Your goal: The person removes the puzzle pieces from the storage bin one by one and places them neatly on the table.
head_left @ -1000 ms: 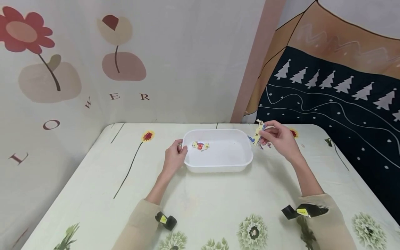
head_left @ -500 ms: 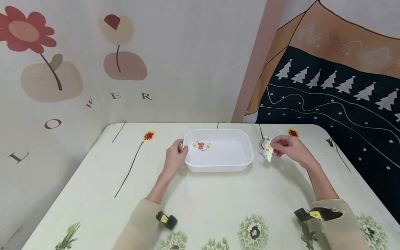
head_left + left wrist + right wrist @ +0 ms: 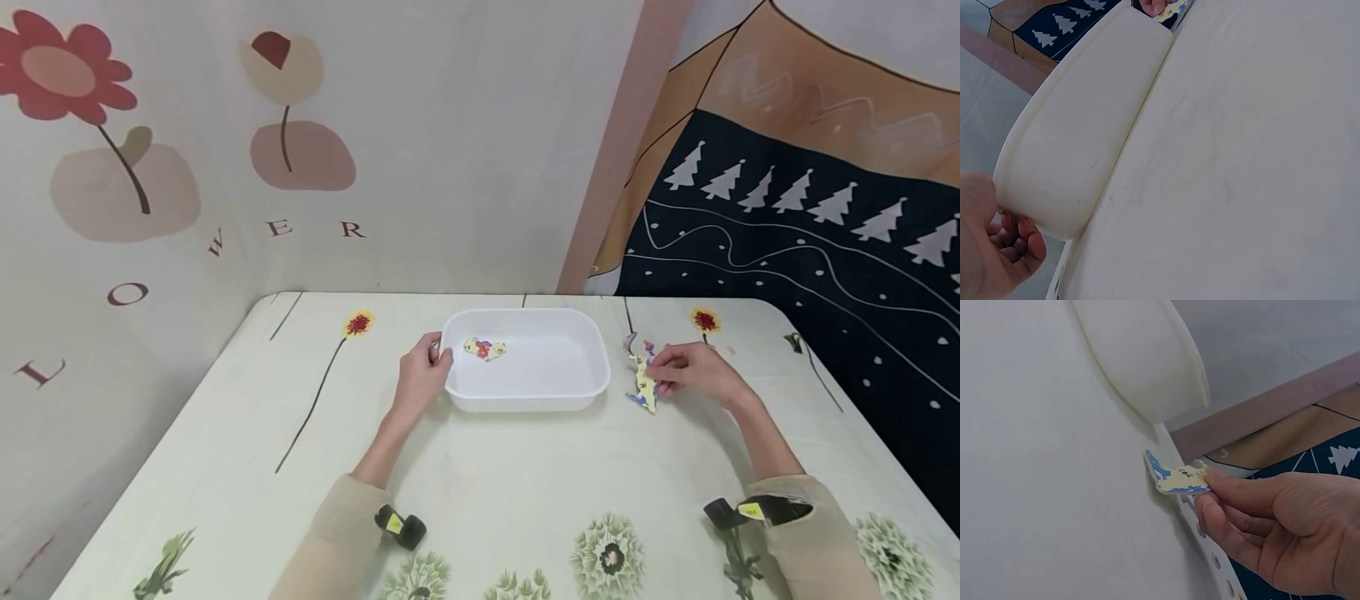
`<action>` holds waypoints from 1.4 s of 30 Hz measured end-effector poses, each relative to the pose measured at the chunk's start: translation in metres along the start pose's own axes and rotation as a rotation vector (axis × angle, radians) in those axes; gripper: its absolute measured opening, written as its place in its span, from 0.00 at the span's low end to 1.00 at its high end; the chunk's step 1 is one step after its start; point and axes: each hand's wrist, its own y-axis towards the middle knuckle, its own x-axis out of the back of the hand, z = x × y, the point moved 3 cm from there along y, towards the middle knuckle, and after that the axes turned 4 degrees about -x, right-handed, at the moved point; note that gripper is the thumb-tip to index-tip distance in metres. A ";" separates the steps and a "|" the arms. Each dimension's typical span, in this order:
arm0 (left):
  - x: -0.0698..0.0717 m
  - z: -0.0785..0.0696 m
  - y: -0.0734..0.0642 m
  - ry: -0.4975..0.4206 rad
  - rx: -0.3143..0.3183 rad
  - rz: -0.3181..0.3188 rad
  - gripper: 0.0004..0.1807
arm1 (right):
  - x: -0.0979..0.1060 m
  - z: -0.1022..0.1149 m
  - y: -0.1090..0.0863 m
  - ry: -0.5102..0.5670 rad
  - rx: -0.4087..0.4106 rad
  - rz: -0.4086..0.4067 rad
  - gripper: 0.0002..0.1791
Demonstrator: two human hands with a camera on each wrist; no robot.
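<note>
A white plastic tray (image 3: 528, 402) sits on the cloth-covered table. My left hand (image 3: 422, 373) grips its left rim, thumb over the edge; the left wrist view shows the fingers (image 3: 1034, 245) curled below the rim. Inside the tray lies a small flat cutout (image 3: 484, 348) printed in yellow and red. To the tray's right, my right hand (image 3: 693, 372) pinches a flat, irregular yellow-and-blue cutout (image 3: 1175, 479) between thumb and fingers, low over the table. Small purplish bits (image 3: 630, 342) show beyond it; whether they belong to the same cutout, I cannot tell.
The tablecloth (image 3: 480, 475) is pale with printed flowers. A white curtain (image 3: 450, 167) with flower prints stands behind the table. A dark cloth (image 3: 787, 250) with white trees hangs at the right, past the table's edge.
My right hand has moved right and down toward the table, away from the tray's right rim, still pinching the yellow-and-blue cutout. My left hand and the tray have stayed in place.
</note>
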 end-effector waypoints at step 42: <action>0.000 -0.002 0.000 0.006 0.023 0.015 0.22 | -0.003 0.002 -0.001 -0.186 0.040 -0.126 0.15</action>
